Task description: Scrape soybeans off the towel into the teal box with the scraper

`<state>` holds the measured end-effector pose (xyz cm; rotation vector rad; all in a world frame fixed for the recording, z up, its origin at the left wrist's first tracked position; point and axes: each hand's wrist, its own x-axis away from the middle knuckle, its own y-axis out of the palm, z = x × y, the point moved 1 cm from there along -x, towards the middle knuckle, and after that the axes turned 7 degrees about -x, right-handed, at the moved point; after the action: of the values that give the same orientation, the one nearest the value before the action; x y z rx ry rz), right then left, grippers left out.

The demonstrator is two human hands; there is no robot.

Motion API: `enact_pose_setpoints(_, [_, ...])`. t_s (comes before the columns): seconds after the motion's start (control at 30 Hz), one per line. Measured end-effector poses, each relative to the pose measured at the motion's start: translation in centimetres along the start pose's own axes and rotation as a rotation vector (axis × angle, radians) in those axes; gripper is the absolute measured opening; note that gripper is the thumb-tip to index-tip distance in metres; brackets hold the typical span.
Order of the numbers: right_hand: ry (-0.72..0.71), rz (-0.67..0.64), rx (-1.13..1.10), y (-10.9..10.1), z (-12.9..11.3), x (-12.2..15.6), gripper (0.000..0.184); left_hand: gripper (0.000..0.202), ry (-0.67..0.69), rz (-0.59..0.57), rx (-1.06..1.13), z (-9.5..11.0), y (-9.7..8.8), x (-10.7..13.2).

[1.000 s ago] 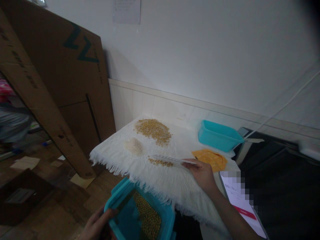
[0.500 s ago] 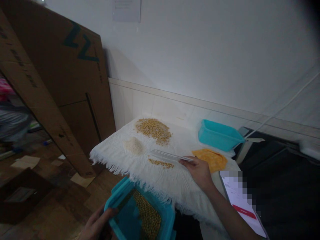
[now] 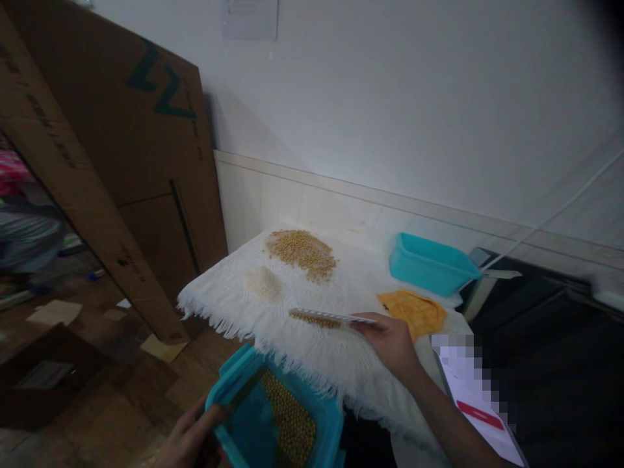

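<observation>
My right hand [image 3: 387, 339] is closed on one end of a white ruler [image 3: 325, 315], which lies on edge against a small row of yellow beans [image 3: 314, 319] on a white fringed cloth [image 3: 312, 354]. My left hand [image 3: 192, 439] grips the rim of a teal plastic tub [image 3: 325, 422] held below the cloth's near edge; yellow beans lie inside it. Farther back on the cloth sit a large bean pile [image 3: 302, 247] and a small white grain pile [image 3: 263, 284].
A second teal tub [image 3: 429, 263] and an orange heap [image 3: 413, 311] sit at the cloth's right. A printed paper [image 3: 480, 406] lies by my right arm. Big cardboard sheets [image 3: 117, 149] lean at the left over a wooden floor. A white cable runs along the wall.
The ruler has been drawn toward me over the cloth and now sits against the small row of beans. My left hand and the tub have stayed in place.
</observation>
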<state>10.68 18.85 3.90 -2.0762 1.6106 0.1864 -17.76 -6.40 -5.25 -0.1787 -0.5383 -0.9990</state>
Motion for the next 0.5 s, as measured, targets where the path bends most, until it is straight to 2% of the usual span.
enact_pose_setpoints(0.17, [-0.010, -0.002, 0.015, -0.5, -0.6, 0.1, 0.023, 0.057, -0.017, 0.041, 0.069, -0.5, 0.1, -0.3])
enact_pose_setpoints(0.3, [0.014, 0.101, 0.101, -1.8, -1.5, 0.6, 0.030, 0.055, -0.005, 0.051, 0.061, -0.6, 0.1, -0.3])
enact_pose_setpoints(0.4, [0.021, 0.236, 0.239, -3.5, -2.1, 2.5, 0.034, 0.058, -0.012, 0.053, 0.012, -0.6, 0.1, -0.2])
enact_pose_setpoints(0.5, [-0.021, 0.290, 0.399, -5.0, -2.3, 5.3, 0.034, 0.061, -0.028, 0.056, 0.021, -0.5, 0.4, 0.1])
